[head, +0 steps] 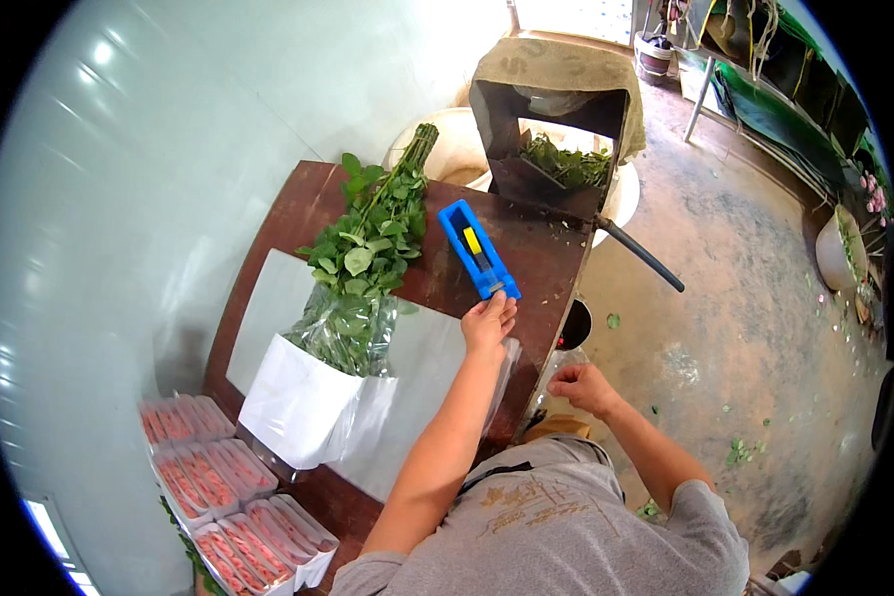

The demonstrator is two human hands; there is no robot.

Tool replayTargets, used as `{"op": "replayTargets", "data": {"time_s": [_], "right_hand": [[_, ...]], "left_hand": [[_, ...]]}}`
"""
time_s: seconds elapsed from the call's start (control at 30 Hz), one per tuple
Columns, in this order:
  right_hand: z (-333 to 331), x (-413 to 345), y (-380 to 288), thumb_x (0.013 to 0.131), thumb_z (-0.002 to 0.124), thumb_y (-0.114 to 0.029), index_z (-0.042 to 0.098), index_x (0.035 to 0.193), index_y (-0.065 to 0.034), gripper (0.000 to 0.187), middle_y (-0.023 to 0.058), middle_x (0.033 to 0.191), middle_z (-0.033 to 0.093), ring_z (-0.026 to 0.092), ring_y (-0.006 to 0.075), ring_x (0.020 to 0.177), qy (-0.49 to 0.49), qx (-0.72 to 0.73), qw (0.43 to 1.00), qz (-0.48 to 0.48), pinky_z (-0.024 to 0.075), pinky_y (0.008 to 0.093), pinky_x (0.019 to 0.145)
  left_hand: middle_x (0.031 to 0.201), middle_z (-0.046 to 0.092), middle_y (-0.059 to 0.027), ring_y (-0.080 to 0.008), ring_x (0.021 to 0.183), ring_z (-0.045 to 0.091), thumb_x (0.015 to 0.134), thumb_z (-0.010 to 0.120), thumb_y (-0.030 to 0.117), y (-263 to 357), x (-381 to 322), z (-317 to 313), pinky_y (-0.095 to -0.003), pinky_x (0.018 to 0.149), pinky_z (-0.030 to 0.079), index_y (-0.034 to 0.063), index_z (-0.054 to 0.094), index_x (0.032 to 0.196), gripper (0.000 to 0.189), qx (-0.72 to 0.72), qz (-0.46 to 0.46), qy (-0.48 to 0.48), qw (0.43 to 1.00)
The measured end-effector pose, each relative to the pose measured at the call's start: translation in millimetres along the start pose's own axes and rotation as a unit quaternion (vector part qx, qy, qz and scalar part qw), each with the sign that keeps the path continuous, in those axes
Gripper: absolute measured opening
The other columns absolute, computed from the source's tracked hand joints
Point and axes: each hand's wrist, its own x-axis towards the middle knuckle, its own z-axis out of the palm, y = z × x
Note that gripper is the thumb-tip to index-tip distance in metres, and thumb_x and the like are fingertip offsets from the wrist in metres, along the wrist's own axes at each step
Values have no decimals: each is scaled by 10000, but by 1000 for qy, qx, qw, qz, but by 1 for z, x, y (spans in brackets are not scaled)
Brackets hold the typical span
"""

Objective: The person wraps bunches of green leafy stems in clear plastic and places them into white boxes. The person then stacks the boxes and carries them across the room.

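My left hand [489,324] reaches over the brown table, its fingertips at the cutter end of a blue tape dispenser [468,242] with a yellow-cored roll. Whether a piece of tape is between the fingers cannot be seen. My right hand [582,387] is off the table's edge, thumb and fingers together, beside a clear plastic film [568,361]; whether it pinches the film is unclear. Left of the dispenser lies a bunch of leafy green stems [376,242], its lower leaves in a clear sleeve and its other end inside a white paper wrap [298,402].
Trays of pink flowers [220,477] stand at the lower left. A stem-cutting device with a black handle [641,253] and a cloth cover [559,63] is at the table's far end. A dark round container [575,325] stands beside the table.
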Motion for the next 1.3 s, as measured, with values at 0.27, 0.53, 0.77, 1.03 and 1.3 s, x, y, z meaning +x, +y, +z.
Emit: {"op": "replayTargets", "data": {"time_s": [0.27, 0.53, 0.77, 1.03, 1.3], "right_hand": [[-16, 0, -8, 799, 722, -197, 690, 870, -37, 177, -24, 703, 594, 478, 59, 580, -40, -85, 995, 23, 388, 221, 495], [42, 10, -103, 829, 692, -184, 674, 873, -41, 150, -43, 683, 566, 441, 38, 547, -201, -54, 977, -33, 349, 204, 475], [161, 88, -226, 838, 674, -151, 649, 860, -17, 137, -18, 684, 563, 402, 42, 490, -301, -47, 950, -61, 280, 209, 422], [249, 184, -298, 850, 673, -143, 597, 817, -53, 123, -6, 726, 559, 359, 34, 474, -363, 62, 929, 26, 239, 201, 398], [265, 226, -315, 887, 629, -141, 573, 805, -60, 128, -11, 745, 544, 366, 23, 491, -385, -13, 918, 96, 252, 193, 384]], "left_hand": [[886, 685, -39, -97, 779, 633, 872, 667, 210, -20, 13, -29, -238, 667, 477, 41, 638, 948, 187, 114, 89, 19, 989], [829, 693, -68, -135, 761, 627, 869, 663, 260, 74, -30, -97, -280, 706, 483, 17, 687, 917, 250, 259, 338, 123, 896], [832, 698, -111, -296, 810, 663, 829, 656, 331, 219, -8, -195, -373, 734, 496, 75, 711, 883, 267, 412, 372, 323, 767], [855, 701, -64, -258, 838, 659, 761, 652, 369, 257, 93, -274, -385, 738, 504, 167, 732, 863, 240, 500, 150, 397, 755], [1081, 674, -62, -294, 982, 635, 773, 674, 348, 238, 131, -293, -512, 841, 435, 143, 701, 1043, 340, 678, -79, 265, 681]]}}
